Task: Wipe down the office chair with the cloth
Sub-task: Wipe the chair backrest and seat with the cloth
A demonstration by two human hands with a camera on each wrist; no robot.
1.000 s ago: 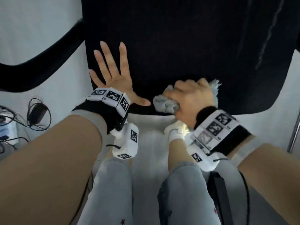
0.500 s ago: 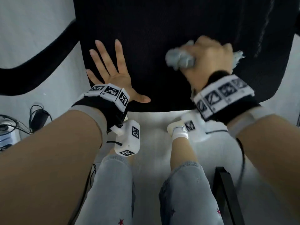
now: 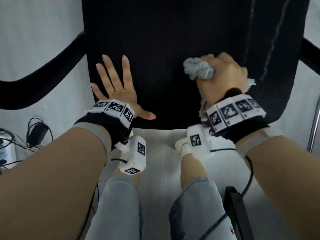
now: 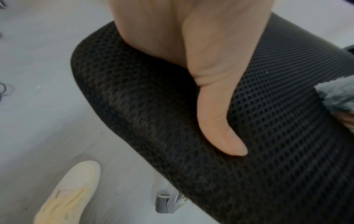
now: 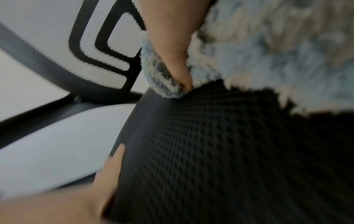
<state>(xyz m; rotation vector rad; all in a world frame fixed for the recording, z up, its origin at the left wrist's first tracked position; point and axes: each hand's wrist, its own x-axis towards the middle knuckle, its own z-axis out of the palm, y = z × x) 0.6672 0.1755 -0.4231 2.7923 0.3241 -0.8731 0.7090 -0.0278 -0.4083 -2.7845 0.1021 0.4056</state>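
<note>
The office chair's black mesh seat (image 3: 164, 40) fills the upper middle of the head view. My left hand (image 3: 117, 87) lies flat on its front left part, fingers spread and straight, thumb (image 4: 220, 121) along the mesh near the front edge. On the right side of the seat my right hand (image 3: 223, 75) grips a bunched grey-blue fluffy cloth (image 3: 199, 70) and presses it onto the mesh. The right wrist view shows the cloth (image 5: 277, 45) wrapped round a finger, touching the seat (image 5: 210, 151). The cloth's edge (image 4: 337, 97) shows at the right of the left wrist view.
Black armrests curve at the left (image 3: 43, 80) and right (image 3: 310, 51). The mesh backrest (image 5: 76, 45) stands behind the seat. Cables and a power adapter (image 3: 36, 134) lie on the pale floor at left. My legs and shoes (image 4: 70, 194) stand before the seat; a black bar (image 3: 235, 213) is at lower right.
My right hand with the cloth swept from the seat's front edge up and to the right, then came back down a little. The left hand stayed flat in place.
</note>
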